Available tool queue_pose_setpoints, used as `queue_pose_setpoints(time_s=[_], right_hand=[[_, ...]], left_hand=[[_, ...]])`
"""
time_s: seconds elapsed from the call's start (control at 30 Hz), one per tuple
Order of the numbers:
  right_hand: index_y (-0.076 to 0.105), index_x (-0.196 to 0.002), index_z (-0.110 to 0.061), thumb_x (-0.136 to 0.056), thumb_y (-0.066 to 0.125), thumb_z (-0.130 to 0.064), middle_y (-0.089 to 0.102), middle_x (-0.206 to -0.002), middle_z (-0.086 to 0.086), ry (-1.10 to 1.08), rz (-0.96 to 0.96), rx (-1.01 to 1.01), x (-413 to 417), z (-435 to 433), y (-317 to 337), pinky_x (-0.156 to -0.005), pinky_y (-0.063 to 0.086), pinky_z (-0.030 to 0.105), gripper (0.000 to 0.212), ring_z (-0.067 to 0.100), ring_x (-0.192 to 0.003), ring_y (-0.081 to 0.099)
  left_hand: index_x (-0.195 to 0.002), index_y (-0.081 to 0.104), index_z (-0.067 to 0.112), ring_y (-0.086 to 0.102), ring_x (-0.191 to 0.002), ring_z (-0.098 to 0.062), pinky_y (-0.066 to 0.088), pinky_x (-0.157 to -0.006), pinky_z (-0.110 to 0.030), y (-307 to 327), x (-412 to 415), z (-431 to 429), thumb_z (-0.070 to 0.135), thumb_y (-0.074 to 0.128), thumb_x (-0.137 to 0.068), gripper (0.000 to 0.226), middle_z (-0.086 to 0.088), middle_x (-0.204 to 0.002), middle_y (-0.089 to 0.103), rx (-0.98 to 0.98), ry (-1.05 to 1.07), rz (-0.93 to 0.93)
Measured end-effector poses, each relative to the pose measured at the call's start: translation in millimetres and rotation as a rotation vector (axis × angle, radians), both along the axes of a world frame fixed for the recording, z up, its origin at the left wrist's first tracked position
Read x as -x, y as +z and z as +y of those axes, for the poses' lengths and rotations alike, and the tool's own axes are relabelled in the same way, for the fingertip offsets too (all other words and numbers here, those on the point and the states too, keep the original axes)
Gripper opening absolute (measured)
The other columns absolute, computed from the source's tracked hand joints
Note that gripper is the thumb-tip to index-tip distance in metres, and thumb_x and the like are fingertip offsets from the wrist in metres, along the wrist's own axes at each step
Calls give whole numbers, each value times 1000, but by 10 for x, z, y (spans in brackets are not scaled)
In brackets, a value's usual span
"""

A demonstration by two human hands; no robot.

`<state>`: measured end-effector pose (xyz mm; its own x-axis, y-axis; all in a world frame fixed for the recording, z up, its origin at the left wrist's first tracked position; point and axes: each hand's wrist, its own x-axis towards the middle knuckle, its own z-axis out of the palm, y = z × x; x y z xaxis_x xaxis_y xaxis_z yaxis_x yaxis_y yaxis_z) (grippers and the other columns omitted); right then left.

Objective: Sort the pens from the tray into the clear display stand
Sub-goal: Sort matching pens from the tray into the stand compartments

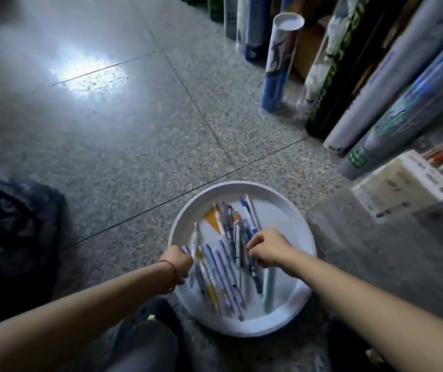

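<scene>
Clenched over the 9 o'clock rim of the round white tray (290, 213), the left grip (178, 261) wears a red string (172, 276) at the wrist. Fingers of the right grip (266, 251) curl down among the pens (224, 275) near the tray's centre; blur hides whether they pinch one. Those pens lie loosely side by side in the tray, mostly running 12 to 6, with a mint-green pen (268, 288) toward 4 o'clock. The tray sits on the speckled floor (134, 157). At its 3 o'clock stands the clear display stand (362, 251), blurred, with a pale box (402, 183) at its far side. Rolled posters (362, 89) lean at 1 o'clock, and a dark bag (14, 224) lies at 9.
</scene>
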<state>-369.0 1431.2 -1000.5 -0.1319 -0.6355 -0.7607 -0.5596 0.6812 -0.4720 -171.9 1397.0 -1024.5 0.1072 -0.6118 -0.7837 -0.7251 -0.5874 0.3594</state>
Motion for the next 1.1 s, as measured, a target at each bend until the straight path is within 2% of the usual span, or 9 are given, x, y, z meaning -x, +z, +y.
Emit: queue_pose_setpoints(time_s=[0.13,0.2,0.3,0.37,0.53,0.73,0.87,0.97,1.1], right_hand=[[61,-76,-9,-83,51,-3,64,-83,12,145,16,21,-564,330,-243,-59,44,25,14,25,-75,64],[58,-92,-10,-89,46,-7,61,-101,14,234,171,60,-672,486,-267,-70,44,30,12,30,-98,62],[46,-121,-12,-96,41,-10,53,-119,11,429,312,86,-677,647,-233,-82,45,36,26,31,-107,57],[46,-117,-12,-96,39,-12,53,-118,10,384,321,122,-651,662,-202,-81,45,36,22,30,-105,57],[52,-100,-12,-96,42,-17,55,-108,6,54,401,244,-375,429,-224,-74,47,36,11,25,-90,57],[55,-109,-11,-96,42,-16,54,-111,9,157,332,252,-281,241,-278,-80,47,35,19,28,-96,55],[53,-112,-11,-94,40,-7,50,-113,10,152,452,219,-262,198,-324,-72,39,32,23,31,-93,55],[53,-111,-9,-97,40,-13,50,-117,10,158,498,197,-289,210,-348,-75,39,33,20,30,-102,53],[46,-125,-6,-100,36,-23,51,-128,11,194,539,152,-362,286,-416,-94,41,35,32,27,-119,49]], left_hand=[[-68,47,2,43,-56,-24,37,-51,-29,-206,-51,296,0,40,-85,18,-8,-59,40,-89,82,68],[-101,54,-8,50,-62,-26,41,-51,-30,-218,7,378,3,43,-86,22,-9,-63,43,-96,81,64],[-115,46,1,60,-96,-32,50,-74,-34,-164,83,438,18,51,-91,29,-14,-96,57,-68,29,-45],[-110,53,1,60,-101,-31,47,-77,-31,-157,77,414,29,49,-94,33,-17,-109,62,-20,-18,-123],[-89,65,-2,64,-74,-31,57,-70,-37,-200,37,256,20,50,-90,27,-19,-92,68,-74,-26,-82],[-68,54,5,55,-50,-17,46,-38,-20,-114,114,274,10,53,-87,19,-7,-66,58,-291,-361,-104],[-103,60,-1,65,-93,-30,53,-77,-36,-26,223,195,17,48,-91,25,-20,-116,61,-74,-678,-213],[-107,56,-1,60,-98,-34,46,-89,-44,9,326,197,13,38,-93,27,-18,-109,60,174,-744,-234],[-105,50,5,52,-91,-32,41,-72,-35,24,487,211,12,35,-95,19,-13,-106,51,443,-796,-29]])
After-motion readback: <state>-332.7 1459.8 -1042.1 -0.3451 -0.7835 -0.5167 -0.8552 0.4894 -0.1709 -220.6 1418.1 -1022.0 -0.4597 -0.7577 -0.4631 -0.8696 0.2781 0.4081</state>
